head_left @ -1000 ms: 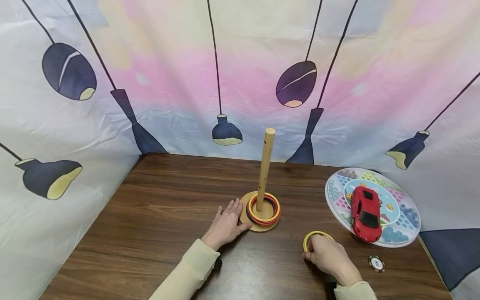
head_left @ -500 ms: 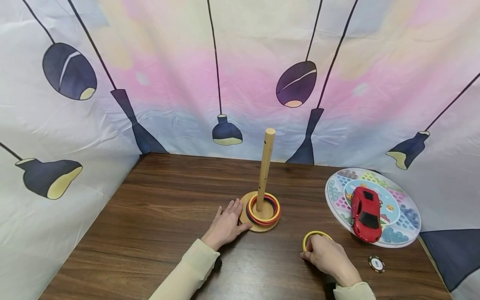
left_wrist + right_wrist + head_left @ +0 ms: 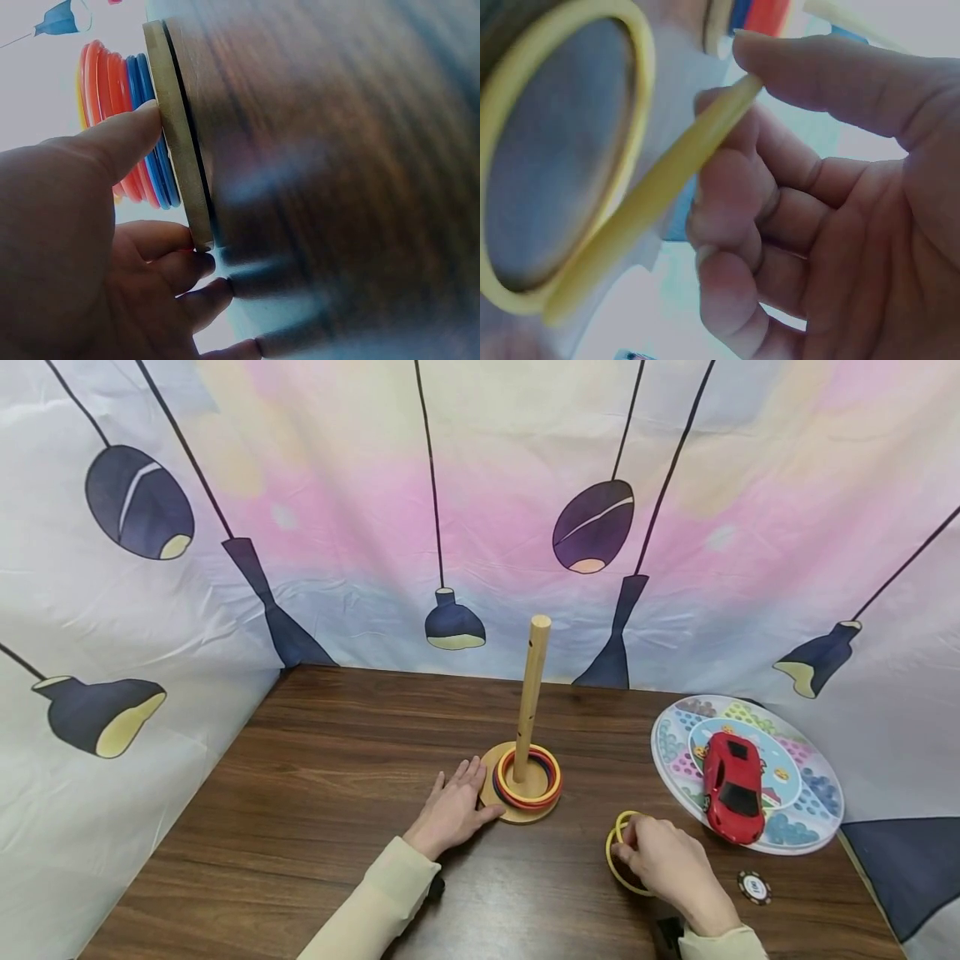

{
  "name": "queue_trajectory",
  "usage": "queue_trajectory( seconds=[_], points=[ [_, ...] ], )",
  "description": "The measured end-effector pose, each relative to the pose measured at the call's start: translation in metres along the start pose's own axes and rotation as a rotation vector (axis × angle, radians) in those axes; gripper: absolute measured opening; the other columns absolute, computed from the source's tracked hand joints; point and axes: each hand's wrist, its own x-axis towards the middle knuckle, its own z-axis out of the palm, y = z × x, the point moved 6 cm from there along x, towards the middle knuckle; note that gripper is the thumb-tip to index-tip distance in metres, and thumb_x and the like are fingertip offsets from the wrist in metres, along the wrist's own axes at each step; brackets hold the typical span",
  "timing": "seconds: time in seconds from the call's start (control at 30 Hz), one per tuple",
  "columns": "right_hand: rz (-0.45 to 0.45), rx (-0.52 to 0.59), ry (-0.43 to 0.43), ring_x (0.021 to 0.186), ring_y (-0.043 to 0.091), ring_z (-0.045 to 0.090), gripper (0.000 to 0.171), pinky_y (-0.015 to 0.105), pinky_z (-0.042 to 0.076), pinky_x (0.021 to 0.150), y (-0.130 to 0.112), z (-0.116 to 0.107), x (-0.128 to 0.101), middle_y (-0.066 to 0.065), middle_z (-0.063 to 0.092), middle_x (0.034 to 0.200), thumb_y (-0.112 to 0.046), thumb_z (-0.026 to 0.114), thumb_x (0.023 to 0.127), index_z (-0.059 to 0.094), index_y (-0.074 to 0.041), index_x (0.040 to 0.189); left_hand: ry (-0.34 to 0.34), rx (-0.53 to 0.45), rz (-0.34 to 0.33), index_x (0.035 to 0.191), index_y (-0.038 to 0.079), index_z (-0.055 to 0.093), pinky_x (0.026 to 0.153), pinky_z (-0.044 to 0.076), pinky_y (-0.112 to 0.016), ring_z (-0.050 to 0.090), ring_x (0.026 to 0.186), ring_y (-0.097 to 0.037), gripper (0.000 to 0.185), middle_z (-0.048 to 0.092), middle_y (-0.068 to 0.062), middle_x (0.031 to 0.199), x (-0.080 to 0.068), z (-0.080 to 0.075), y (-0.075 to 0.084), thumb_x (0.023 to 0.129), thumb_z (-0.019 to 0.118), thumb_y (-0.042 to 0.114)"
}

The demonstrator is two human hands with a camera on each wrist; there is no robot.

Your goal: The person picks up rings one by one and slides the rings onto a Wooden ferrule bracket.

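A wooden peg stands on a round wooden base mid-table, with red, blue and yellow rings stacked at its foot. My left hand lies flat on the table beside the base, thumb against its edge. The left wrist view shows the thumb on the base rim next to the stacked rings. My right hand pinches a yellow ring, tilted up off the table right of the stand. In the right wrist view the thumb and curled fingers clamp the yellow ring.
A round colourful game board lies at the right with a red toy car on it. A small poker chip sits near the right front edge. Printed cloth walls close in the table at the back and both sides.
My right hand has taken the yellow ring between thumb and fingers and tipped it up from lying flat. The left hand and the stand have not moved.
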Motion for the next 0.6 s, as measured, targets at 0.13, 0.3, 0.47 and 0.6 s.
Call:
queue_trajectory(
  seconds=[0.13, 0.3, 0.47, 0.6],
  points=[
    [0.007, 0.009, 0.055, 0.058, 0.015, 0.049, 0.017, 0.036, 0.039, 0.052, 0.002, -0.015, -0.002, -0.004, 0.054, 0.066, -0.024, 0.073, 0.084, 0.059, -0.019, 0.077, 0.001, -0.007, 0.0, 0.149, -0.001, 0.035, 0.112, 0.017, -0.062, 0.022, 0.145, -0.032, 0.08, 0.026, -0.016, 0.157, 0.0, 0.0, 0.0, 0.093, 0.057, 0.052],
    [0.032, 0.044, 0.111, 0.056, 0.015, 0.047, 0.011, 0.033, 0.036, 0.049, 0.003, -0.033, -0.006, -0.004, 0.053, 0.064, -0.021, 0.07, 0.087, 0.062, -0.016, 0.082, 0.002, -0.004, -0.002, 0.149, -0.001, 0.036, 0.112, 0.017, -0.062, 0.022, 0.145, -0.031, 0.08, 0.027, -0.016, 0.156, 0.0, -0.001, 0.001, 0.093, 0.058, 0.053],
    [0.055, 0.094, 0.185, 0.056, 0.014, 0.049, 0.012, 0.032, 0.036, 0.05, 0.002, -0.054, -0.012, -0.003, 0.055, 0.065, -0.025, 0.066, 0.091, 0.065, -0.013, 0.092, 0.0, -0.002, -0.001, 0.149, -0.001, 0.036, 0.112, 0.017, -0.061, 0.022, 0.145, -0.031, 0.08, 0.027, -0.016, 0.156, 0.0, -0.001, 0.001, 0.093, 0.058, 0.053],
    [-0.005, 0.124, 0.32, 0.065, 0.016, 0.053, 0.014, 0.033, 0.041, 0.055, -0.003, -0.075, -0.016, -0.001, 0.059, 0.076, -0.025, 0.065, 0.093, 0.067, -0.011, 0.096, 0.0, 0.001, 0.001, 0.149, -0.001, 0.036, 0.112, 0.018, -0.062, 0.022, 0.145, -0.031, 0.08, 0.027, -0.016, 0.156, 0.0, -0.002, 0.001, 0.093, 0.057, 0.053]
  ],
)
